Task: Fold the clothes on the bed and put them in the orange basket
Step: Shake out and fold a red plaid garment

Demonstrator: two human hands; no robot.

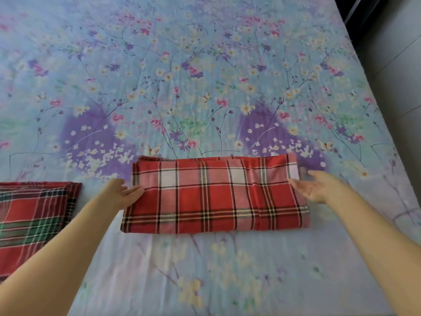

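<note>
Lies near the front edge of the flowered bed (205, 65) as a thick, soft woven rectangle: red-and-white plaid cloth (216, 195), layered edges stacked at its left end, with smooth open bedding far beyond and to the right. Sits well apart at the left, cut by the frame: second plaid (34, 220), red and green, also folded. Flanks the cloth with both arms stretched forward, left hand (127, 190) touching the left end with straight fingers, right hand (316, 187) slightly blurred at the right end, palm open, fingers relaxed, gripping nothing.

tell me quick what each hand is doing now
Left hand: open, fingers at the red plaid cloth left edge.
Right hand: open, at its right edge.
</note>
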